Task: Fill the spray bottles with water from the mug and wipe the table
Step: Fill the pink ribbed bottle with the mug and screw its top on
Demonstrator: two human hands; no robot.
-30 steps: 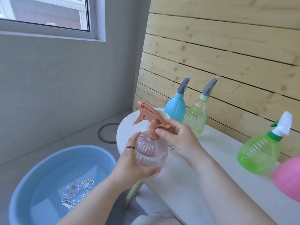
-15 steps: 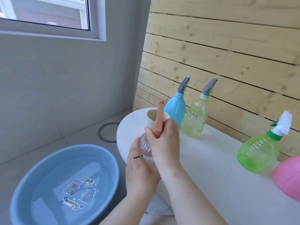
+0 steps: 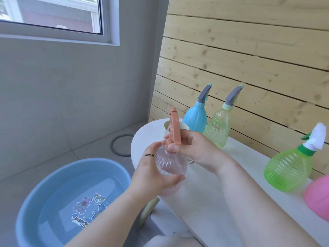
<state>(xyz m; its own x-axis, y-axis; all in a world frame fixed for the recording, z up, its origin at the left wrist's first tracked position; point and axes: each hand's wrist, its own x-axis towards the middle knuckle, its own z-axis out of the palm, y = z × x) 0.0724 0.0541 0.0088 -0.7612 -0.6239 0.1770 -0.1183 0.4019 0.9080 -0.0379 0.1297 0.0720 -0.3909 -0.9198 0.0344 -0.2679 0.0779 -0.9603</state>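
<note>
A clear pinkish spray bottle (image 3: 170,168) with an orange trigger head (image 3: 173,128) is held over the white table's (image 3: 204,207) left end. My left hand (image 3: 151,173) grips its ribbed body from the left. My right hand (image 3: 191,148) grips the orange head at the neck. Behind the head stands the cream mug (image 3: 168,126), mostly hidden. Along the wooden wall stand a blue bottle (image 3: 195,118), a pale yellow-green bottle (image 3: 219,128) and a bright green bottle (image 3: 288,168). A pink bottle (image 3: 318,196) is cut off at the right edge.
A blue basin (image 3: 28,207) of water with cartoon stickers sits on the tiled floor at lower left. A grey ring (image 3: 117,145) lies on the floor by the table's left end. A grey wall with a window rises behind.
The orange head has turned from pointing left to pointing away from me. My right hand shifted its grip at the neck, and the bottle stays over the table's left end.
</note>
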